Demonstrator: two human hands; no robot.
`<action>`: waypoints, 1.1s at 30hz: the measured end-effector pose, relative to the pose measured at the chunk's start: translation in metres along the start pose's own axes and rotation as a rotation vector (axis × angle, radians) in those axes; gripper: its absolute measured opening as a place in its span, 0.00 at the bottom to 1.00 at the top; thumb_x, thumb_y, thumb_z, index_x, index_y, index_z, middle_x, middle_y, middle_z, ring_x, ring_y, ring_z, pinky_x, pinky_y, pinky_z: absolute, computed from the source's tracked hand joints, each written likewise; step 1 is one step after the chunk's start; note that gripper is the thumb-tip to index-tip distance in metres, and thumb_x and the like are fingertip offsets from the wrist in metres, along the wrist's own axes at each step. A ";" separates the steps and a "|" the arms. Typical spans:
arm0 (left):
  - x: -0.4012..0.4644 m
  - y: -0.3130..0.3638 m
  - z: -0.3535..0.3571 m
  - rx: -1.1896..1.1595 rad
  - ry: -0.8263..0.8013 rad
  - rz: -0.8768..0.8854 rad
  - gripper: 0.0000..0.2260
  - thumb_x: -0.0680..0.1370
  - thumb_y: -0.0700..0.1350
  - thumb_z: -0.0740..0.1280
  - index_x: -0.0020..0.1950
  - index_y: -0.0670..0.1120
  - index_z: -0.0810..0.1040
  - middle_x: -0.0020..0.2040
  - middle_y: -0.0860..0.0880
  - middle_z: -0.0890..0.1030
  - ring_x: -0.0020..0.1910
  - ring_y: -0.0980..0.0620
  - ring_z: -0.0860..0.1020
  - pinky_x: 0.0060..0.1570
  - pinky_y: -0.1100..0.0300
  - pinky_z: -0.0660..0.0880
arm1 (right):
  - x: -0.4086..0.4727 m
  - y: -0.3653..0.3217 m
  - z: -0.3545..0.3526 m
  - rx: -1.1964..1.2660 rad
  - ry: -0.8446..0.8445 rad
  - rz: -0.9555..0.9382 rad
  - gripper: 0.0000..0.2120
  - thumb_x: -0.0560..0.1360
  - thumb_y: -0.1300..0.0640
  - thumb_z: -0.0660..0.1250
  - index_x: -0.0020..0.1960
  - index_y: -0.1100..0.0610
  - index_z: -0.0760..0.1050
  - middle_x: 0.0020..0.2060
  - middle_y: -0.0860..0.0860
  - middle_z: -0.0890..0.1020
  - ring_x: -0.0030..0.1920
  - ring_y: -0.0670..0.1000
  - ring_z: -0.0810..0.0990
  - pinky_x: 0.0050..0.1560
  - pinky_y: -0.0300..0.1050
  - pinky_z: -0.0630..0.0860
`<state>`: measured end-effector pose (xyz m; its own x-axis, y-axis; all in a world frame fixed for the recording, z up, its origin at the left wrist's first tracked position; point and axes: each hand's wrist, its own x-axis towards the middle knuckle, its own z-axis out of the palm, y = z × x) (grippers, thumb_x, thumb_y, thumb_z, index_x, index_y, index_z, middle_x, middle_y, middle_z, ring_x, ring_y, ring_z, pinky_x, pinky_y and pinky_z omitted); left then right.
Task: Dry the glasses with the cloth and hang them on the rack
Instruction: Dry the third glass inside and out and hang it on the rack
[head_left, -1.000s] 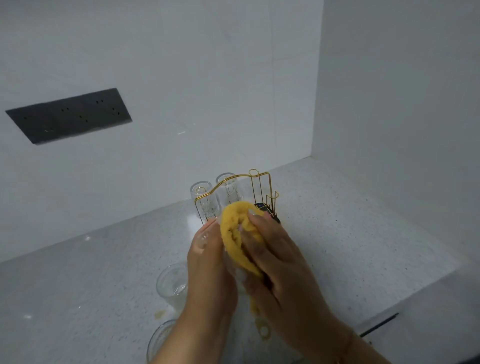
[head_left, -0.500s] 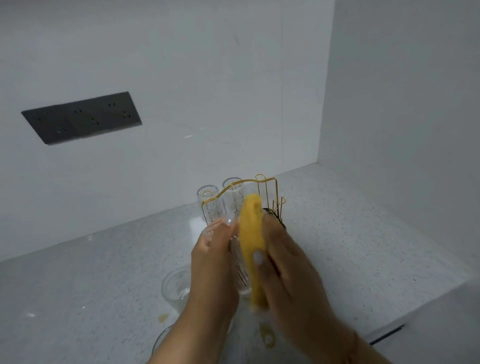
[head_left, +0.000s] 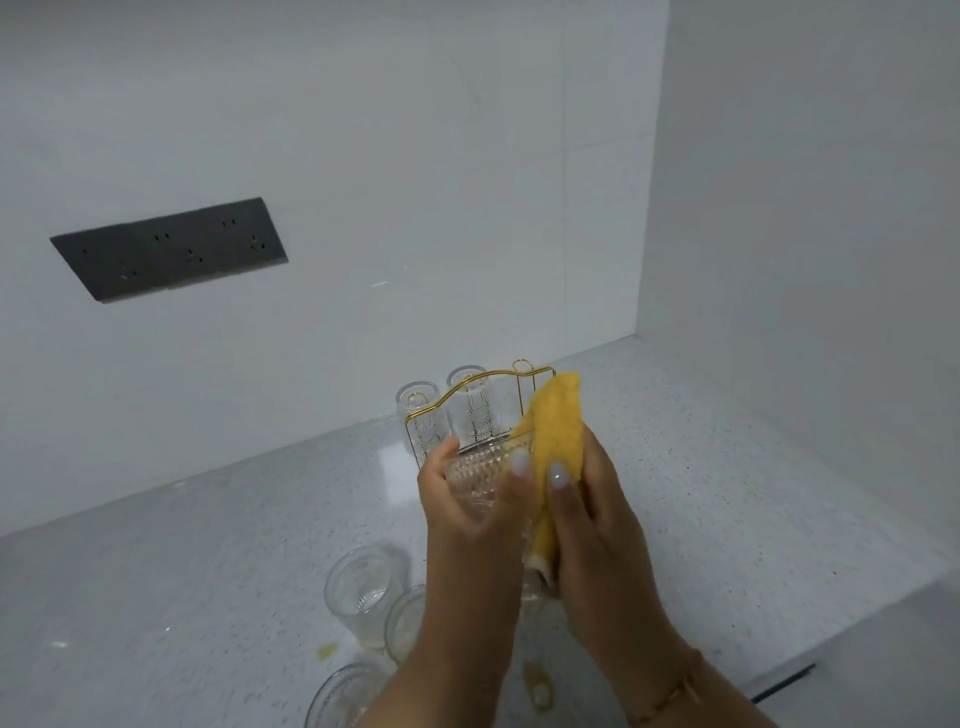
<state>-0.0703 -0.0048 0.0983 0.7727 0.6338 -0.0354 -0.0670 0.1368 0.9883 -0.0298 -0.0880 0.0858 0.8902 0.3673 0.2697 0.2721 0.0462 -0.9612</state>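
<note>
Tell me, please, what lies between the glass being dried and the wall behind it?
In the head view, the gold wire rack with two upturned glasses stands between the held glass and the wall.

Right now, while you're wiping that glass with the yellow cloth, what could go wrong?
The glass is in the air, gripped only by the left hand, so it might slip and break on the counter. The right hand rubbing with the yellow cloth works close to the gold rack and could bump the two hanging glasses. An elbow might knock the glasses standing below.
</note>
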 end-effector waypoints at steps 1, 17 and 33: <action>-0.001 -0.001 -0.001 -0.035 -0.020 -0.003 0.43 0.58 0.67 0.74 0.69 0.54 0.68 0.57 0.48 0.83 0.54 0.48 0.84 0.55 0.45 0.80 | -0.002 0.000 0.003 -0.124 0.010 -0.072 0.30 0.71 0.30 0.51 0.67 0.44 0.66 0.46 0.46 0.81 0.40 0.42 0.81 0.38 0.39 0.78; 0.011 0.012 -0.009 0.132 -0.072 0.062 0.37 0.64 0.73 0.68 0.71 0.61 0.67 0.68 0.54 0.75 0.66 0.55 0.75 0.66 0.47 0.73 | 0.019 -0.010 -0.004 0.300 0.076 0.234 0.18 0.74 0.36 0.57 0.59 0.43 0.71 0.46 0.50 0.82 0.45 0.51 0.83 0.46 0.54 0.81; 0.015 0.014 -0.023 -0.449 -0.522 -0.059 0.43 0.67 0.60 0.77 0.73 0.38 0.67 0.63 0.35 0.78 0.60 0.37 0.79 0.54 0.44 0.78 | 0.018 -0.019 -0.009 0.286 -0.213 0.128 0.34 0.55 0.21 0.63 0.53 0.39 0.79 0.58 0.51 0.81 0.62 0.54 0.77 0.65 0.62 0.70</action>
<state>-0.0742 0.0246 0.1077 0.9783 0.1814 0.1001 -0.1834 0.5328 0.8261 -0.0159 -0.0912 0.1095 0.8065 0.5702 0.1565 0.0237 0.2333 -0.9721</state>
